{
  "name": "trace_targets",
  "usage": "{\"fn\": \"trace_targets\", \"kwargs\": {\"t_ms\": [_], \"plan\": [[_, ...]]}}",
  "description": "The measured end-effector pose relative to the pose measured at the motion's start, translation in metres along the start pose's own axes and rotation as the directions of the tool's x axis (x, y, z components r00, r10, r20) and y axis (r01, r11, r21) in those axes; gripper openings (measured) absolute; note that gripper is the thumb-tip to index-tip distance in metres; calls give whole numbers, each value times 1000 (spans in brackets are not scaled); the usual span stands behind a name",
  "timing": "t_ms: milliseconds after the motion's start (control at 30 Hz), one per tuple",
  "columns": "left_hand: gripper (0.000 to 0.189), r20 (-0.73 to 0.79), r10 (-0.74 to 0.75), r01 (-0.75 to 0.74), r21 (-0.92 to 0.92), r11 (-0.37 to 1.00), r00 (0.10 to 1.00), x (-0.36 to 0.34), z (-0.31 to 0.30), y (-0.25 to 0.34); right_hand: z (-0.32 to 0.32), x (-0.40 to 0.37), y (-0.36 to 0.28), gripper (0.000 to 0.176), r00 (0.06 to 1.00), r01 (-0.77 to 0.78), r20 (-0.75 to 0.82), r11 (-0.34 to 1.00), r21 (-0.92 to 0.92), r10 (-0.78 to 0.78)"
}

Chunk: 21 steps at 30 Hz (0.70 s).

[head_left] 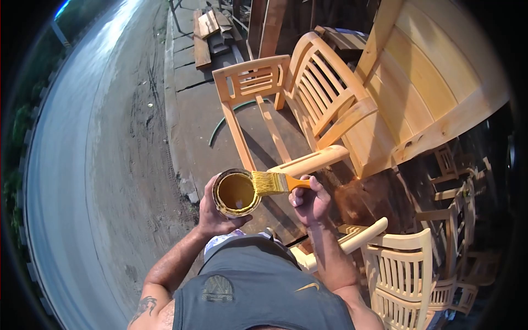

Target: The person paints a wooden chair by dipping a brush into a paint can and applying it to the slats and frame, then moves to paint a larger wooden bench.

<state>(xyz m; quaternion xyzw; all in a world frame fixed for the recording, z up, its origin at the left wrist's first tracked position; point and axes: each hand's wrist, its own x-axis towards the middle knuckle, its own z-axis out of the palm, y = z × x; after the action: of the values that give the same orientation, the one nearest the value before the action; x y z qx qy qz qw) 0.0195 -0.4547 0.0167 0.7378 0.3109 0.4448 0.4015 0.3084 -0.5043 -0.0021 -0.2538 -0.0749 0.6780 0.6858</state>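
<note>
The brush lies level over the right rim of the can, its yellow bristles at the edge. The right hand has its grip closed round the brush's orange handle. The left hand has its grip curved partly open round the can, which holds amber liquid. Just beyond stands a wooden frame with slatted back and armrests; a panel leans at its right, and pale chairs stand at lower right.
</note>
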Motion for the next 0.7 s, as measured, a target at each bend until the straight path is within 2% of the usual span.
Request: {"fn": "trace_targets", "kwargs": {"t_ms": [267, 433, 533, 633, 700], "plan": [[118, 87, 33, -31, -15, 999, 996, 90, -102, -94, 56, 115, 45, 30, 981, 152, -106, 981, -121, -165], [120, 144, 23, -42, 127, 991, 989, 142, -182, -135, 118, 180, 82, 30, 963, 186, -143, 945, -269, -230], [119, 169, 49, -77, 165, 983, 984, 168, -218, -156, 157, 209, 98, 28, 948, 219, -116, 872, -439, -296], [119, 160, 36, -57, 128, 990, 986, 189, -242, -174, 182, 237, 98, 26, 930, 254, -39, 714, -653, -366], [119, 142, 22, -39, 122, 992, 990, 202, -254, -189, 188, 257, 95, 24, 919, 256, -41, 673, -694, -392]]}}
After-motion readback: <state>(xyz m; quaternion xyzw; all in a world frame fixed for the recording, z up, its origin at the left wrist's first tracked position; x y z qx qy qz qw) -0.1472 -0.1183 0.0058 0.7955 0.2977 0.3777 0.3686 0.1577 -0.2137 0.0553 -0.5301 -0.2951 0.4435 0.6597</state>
